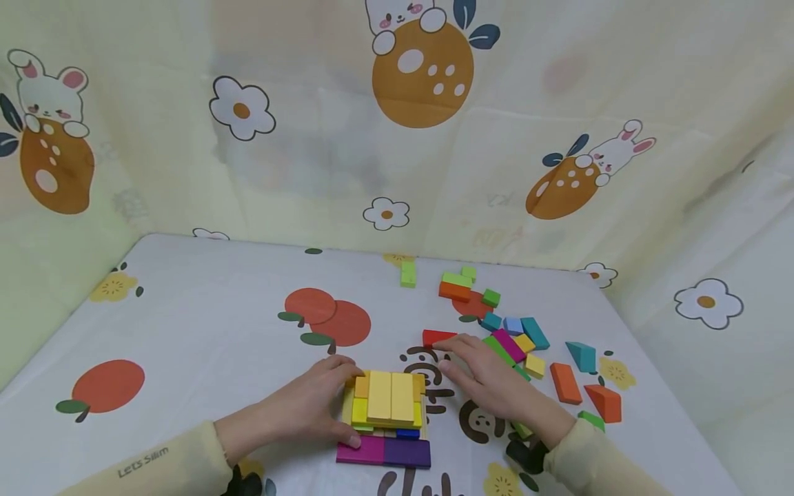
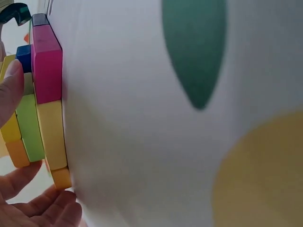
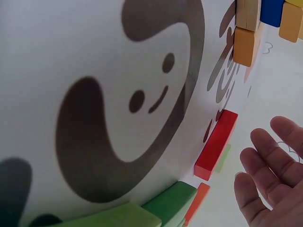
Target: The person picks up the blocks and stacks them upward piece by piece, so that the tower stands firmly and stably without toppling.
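A layered stack of wooden blocks [image 1: 391,396] stands at the front middle of the table, with yellow pieces on top and magenta and purple blocks along its near bottom edge. My left hand [image 1: 313,403] holds the stack's left side, thumb at the front and fingers round the far end. In the left wrist view the fingers [image 2: 61,205] touch an orange block at the bottom. To the right, my right hand [image 1: 486,372] hovers with loosely bent fingers beside a red block [image 1: 438,337]. The right wrist view shows a gap between that hand and the red block [image 3: 217,144].
Loose blocks lie scattered right of the stack, among them a magenta block [image 1: 509,346], a teal triangle [image 1: 581,357] and an orange block [image 1: 565,383]. Farther back are green blocks [image 1: 407,274] and an orange-red one [image 1: 455,291]. A printed cloth [image 1: 205,324] covers the table.
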Available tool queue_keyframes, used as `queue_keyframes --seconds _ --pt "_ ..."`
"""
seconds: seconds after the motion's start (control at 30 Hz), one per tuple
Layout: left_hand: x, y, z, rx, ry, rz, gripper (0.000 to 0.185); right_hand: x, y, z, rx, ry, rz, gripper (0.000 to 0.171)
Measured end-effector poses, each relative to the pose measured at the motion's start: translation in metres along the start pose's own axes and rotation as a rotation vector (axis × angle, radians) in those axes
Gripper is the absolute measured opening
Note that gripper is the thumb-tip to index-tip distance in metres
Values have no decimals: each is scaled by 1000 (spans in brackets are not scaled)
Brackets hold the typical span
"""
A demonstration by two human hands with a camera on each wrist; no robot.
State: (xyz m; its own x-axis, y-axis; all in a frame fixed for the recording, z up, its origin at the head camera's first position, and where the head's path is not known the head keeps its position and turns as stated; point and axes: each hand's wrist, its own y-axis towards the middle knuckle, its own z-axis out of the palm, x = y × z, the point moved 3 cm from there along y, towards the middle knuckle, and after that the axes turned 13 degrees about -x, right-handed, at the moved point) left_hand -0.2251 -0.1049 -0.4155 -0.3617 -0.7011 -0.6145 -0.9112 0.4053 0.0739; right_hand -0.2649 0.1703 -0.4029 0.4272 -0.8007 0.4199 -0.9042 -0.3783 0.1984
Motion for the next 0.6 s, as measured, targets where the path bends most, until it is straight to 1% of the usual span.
queue_keyframes --seconds 0.17,0.27,0.4,0.5,0.6 --pt "-1 -1 2 -1 -41 -31 83 0 2 0 -6 -12 -11 40" --pt "-1 -1 2 -4 -46 -44 82 0 4 -1 -7 -22 -15 39" --pt "-1 -1 3 -12 -43 -44 82 -1 6 -2 -6 -27 -10 39" --pt "-1 0 4 -10 -41 -44 82 2 3 -1 18 -13 -14 45" --pt "-2 0 3 -2 -36 -42 84 9 -2 3 68 12 -40 59"
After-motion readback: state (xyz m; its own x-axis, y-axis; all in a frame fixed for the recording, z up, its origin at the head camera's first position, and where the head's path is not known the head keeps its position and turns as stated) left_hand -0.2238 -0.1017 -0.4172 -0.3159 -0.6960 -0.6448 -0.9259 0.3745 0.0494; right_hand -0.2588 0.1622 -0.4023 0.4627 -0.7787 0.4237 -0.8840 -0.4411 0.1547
